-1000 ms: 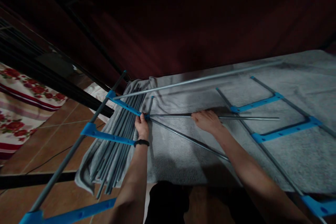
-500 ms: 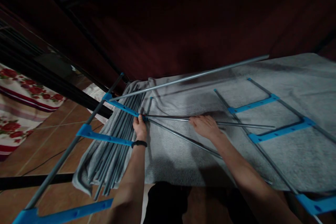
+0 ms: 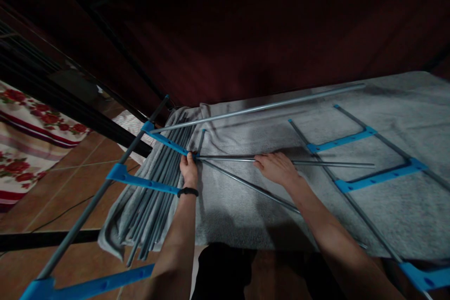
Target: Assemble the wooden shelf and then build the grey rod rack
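My left hand [image 3: 189, 171] is closed around the right end of a blue plastic crossbar [image 3: 168, 143], which belongs to a ladder-like frame of grey tubes [image 3: 87, 211]. My right hand [image 3: 276, 167] grips a thin metal tube [image 3: 333, 164] about midway, palm down. The tube's left end meets the crossbar beside my left fingers; the exact joint is hidden. A second tube [image 3: 246, 183] slants from that same spot toward my right forearm. From the crossbar's far end, a longer tube [image 3: 260, 109] runs off to the right.
Several loose grey tubes [image 3: 158, 197] lie bundled under the left frame on a grey blanket [image 3: 232, 225]. Another frame with blue crossbars [image 3: 381, 174] rests at the right. Black metal posts [image 3: 116, 136] and a floral cloth [image 3: 42, 122] are at the left, a dark red curtain [image 3: 267, 42] behind.
The long far tube's right end sits slightly lower in the picture. The tube in my right hand looks slightly more level. Both hands keep their grips; the whole view has shifted a little.
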Demonstrator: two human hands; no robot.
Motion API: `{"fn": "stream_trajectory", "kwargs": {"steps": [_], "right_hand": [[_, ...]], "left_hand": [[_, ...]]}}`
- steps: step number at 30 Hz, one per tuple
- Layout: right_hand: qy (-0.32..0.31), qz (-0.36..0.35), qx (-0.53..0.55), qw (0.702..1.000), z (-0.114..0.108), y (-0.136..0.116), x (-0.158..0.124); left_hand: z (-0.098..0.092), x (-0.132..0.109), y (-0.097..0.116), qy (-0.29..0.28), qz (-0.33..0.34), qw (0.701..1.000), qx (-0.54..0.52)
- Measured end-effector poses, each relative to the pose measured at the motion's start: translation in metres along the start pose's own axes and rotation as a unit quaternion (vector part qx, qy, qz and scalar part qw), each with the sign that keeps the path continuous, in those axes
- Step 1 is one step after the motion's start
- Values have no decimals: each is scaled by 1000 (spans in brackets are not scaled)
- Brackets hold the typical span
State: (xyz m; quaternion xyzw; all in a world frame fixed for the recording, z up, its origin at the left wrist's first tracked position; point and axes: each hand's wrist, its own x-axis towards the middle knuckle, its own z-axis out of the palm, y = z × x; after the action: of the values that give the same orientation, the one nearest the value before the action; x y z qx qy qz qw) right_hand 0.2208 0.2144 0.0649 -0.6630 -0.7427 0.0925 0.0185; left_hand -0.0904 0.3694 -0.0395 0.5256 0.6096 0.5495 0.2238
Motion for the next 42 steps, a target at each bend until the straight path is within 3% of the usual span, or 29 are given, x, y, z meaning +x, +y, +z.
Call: {"fn": "stream_trajectory", "kwargs": {"steps": [14, 27, 36, 42], "right_hand": [[-6, 10, -4, 1000, -16, 8, 27], [-77, 45, 84, 992, -1, 17, 35], [-115, 49, 109, 986, 4, 19, 38], [-71, 44, 68, 994, 11, 17, 33]], "left_hand": [[3, 1, -14, 20, 53, 998, 18], [4, -2, -7, 29, 50, 998, 2], [5, 1, -18, 32, 46, 998, 0], [4, 0, -11, 24, 10, 999, -44]]}}
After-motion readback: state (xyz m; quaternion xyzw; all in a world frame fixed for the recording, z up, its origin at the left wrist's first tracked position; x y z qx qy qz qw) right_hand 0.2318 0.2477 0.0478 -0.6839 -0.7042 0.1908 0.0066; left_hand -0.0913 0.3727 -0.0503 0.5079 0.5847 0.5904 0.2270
